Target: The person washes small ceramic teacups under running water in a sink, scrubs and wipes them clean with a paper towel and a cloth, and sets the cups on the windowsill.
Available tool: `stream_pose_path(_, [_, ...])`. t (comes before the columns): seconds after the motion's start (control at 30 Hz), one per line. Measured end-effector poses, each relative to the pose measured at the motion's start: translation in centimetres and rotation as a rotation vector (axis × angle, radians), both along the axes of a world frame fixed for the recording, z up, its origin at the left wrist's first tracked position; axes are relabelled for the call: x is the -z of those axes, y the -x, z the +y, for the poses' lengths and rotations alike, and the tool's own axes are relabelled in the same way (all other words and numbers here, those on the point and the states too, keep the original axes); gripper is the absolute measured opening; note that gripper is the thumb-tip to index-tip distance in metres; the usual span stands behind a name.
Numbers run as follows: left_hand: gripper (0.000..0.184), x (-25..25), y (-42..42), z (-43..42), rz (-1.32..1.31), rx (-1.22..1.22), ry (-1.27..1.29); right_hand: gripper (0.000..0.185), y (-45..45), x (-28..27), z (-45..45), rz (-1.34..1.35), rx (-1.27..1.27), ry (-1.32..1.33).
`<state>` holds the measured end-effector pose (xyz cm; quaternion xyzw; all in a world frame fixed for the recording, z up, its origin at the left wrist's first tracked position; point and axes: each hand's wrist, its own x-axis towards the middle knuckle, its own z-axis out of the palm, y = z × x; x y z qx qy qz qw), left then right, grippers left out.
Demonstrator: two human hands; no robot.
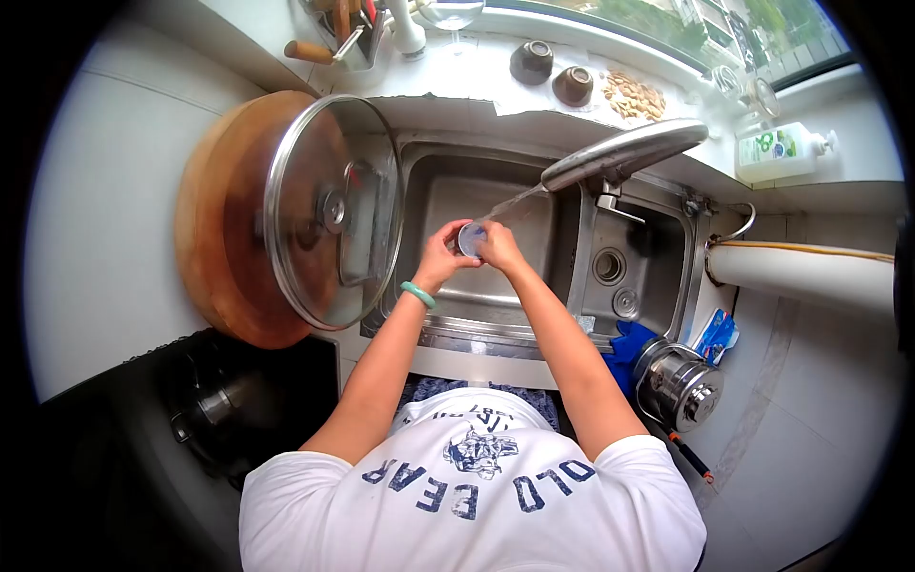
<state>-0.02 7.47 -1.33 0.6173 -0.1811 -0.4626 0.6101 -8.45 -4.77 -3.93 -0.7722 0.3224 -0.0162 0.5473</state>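
A small whitish translucent cup point(470, 240) is held above the large left basin of the steel sink point(448, 297). My left hand point(439, 255), with a green bangle above its wrist, wraps round the cup's left side. From the right, my right hand point(499, 247) has its fingers at the cup's rim, partly inside, where their tips are hard to make out. Water runs from the faucet point(624, 157) in a thin slanting stream down to the cup and the right hand.
Left of the sink stand a glass lid point(334, 212) and a round wooden board point(214, 219). Two brown cups point(532, 63), nuts point(633, 97) and a soap bottle point(782, 153) line the sill. A metal pot point(679, 385) and blue cloth point(627, 355) are at the right.
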Motion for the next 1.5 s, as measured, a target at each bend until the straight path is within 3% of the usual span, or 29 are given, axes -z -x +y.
stream_pose_path(0.07, [0.073, 0.0, -0.1, -0.1, 0.043, 0.006, 0.004, 0.02, 0.2, 1.1, 0.2, -0.133, 0.003, 0.117])
stream_pose_path(0.13, [0.074, 0.2, 0.0, -0.4, 0.086, 0.01, 0.007, 0.023, -0.2, 0.9, 0.7, -0.012, 0.263, -0.403])
stream_pose_path(0.27, [0.06, 1.2, 0.5, -0.7, 0.158, -0.025, 0.039, 0.019, -0.7, -1.1, -0.1, 0.126, 0.263, -0.472])
stream_pose_path(0.33, [0.053, 2.2, 0.6, -1.0, 0.186, -0.049, -0.009, 0.016, -0.6, -1.9, -0.2, 0.162, 0.151, -0.222])
stream_pose_path(0.4, [0.03, 1.9, 0.9, -1.8, -0.22, -0.132, -0.208, 0.016, -0.8, -1.1, 0.3, 0.175, 0.077, -0.147])
stream_pose_path(0.43, [0.03, 1.1, 0.6, -2.0, -0.223, -0.131, -0.206, 0.017, -0.8, -1.0, 0.5, 0.193, -0.001, -0.071])
stream_pose_path(0.5, [0.018, -0.7, -0.1, -2.4, -0.662, 0.1, -0.541, 0.018, -0.2, -1.0, 0.8, 0.139, -0.001, -0.154])
stream_pose_path(0.53, [0.02, -0.2, -0.1, -2.3, -0.866, 0.106, -0.454, 0.017, -0.1, -1.1, 0.9, 0.134, -0.009, -0.095])
stream_pose_path(0.7, [0.018, -0.1, 0.3, -3.0, -0.992, 0.205, -0.52, 0.017, 0.0, -0.6, 0.7, 0.129, -0.044, 0.024])
stream_pose_path(0.83, [0.02, -0.1, 1.1, -2.7, -0.908, 0.042, -0.504, 0.019, -0.1, -2.3, 1.2, 0.052, 0.037, -0.018])
stream_pose_path(0.9, [0.024, 0.1, 1.8, -2.7, -0.829, -0.05, -0.455, 0.019, -0.3, -4.2, 1.7, 0.112, 0.288, -0.269])
stream_pose_path(0.93, [0.03, 0.8, 2.1, -2.7, -0.711, -0.163, -0.41, 0.019, -0.8, -2.4, 2.6, 0.11, 0.297, -0.272])
stream_pose_path(1.0, [0.036, 2.5, 2.2, -2.6, -0.59, -0.267, -0.367, 0.019, -1.6, 3.0, 4.6, -0.123, 0.688, -0.583])
stream_pose_path(1.07, [0.042, 4.3, 2.0, -2.4, -0.224, -0.418, -0.291, 0.017, -1.1, 0.2, 4.7, -0.076, 0.693, -0.589])
stream_pose_path(1.17, [0.052, -1.7, 1.8, -2.8, -0.078, -0.236, -0.285, 0.022, -0.4, 1.0, 3.7, -0.069, 0.586, -0.519])
stream_pose_path(1.2, [0.053, 1.7, 0.7, -2.1, -0.232, -0.084, -0.28, 0.023, -0.2, -0.2, 2.8, -0.063, 0.412, -0.36])
stream_pose_path(1.23, [0.053, 1.7, 0.2, -2.1, -0.234, -0.078, -0.285, 0.024, 0.0, -0.8, 2.1, -0.056, 0.238, -0.2])
stream_pose_path(1.27, [0.049, 1.7, -0.2, -2.1, -0.276, -0.028, -0.255, 0.024, 0.0, 2.3, 2.0, -0.146, 0.124, 0.105])
stream_pose_path(1.37, [0.043, 0.6, -0.4, -2.9, -0.231, 0.022, -0.258, 0.028, 0.0, -2.8, 1.8, -0.192, 0.246, -0.032])
stream_pose_path(1.43, [0.04, 1.4, 0.3, -3.4, -0.352, -0.188, -0.222, 0.032, 0.0, -4.9, 1.7, -0.14, 0.285, -0.162])
stream_pose_path(1.5, [0.035, 1.8, 1.0, -3.6, -0.391, -0.24, -0.28, 0.031, 0.0, -5.5, 1.8, -0.136, 0.371, -0.387])
